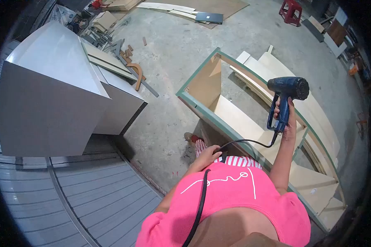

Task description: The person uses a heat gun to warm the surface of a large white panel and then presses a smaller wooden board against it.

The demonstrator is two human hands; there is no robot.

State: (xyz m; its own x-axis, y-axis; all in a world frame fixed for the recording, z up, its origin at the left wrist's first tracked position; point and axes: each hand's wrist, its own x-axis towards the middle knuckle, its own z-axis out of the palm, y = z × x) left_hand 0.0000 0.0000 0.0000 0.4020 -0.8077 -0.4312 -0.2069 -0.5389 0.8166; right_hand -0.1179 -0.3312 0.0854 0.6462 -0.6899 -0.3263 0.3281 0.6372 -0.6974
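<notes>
A dark blue heat gun [285, 87] is held up on the right, its barrel roughly level. My right hand [289, 117] wraps around its grip, with the guard loop on the left side. A black power cord [248, 140] droops from the base of the handle to my waist. There my left hand [209, 157] is closed around it; the fingertips are partly hidden. Below both hands lies an open wooden cabinet frame [241, 133] with green edges and pale inner panels. It stretches diagonally from the centre to the lower right.
Large grey-white panels [49, 109] stand at left beside a ribbed metal shutter [107, 193]. Wood offcuts [130, 53] and a curved brown piece [137, 76] lie on the concrete floor [165, 61]. Pale boards [313, 103] rest behind the cabinet. A red stool [290, 14] stands farther back.
</notes>
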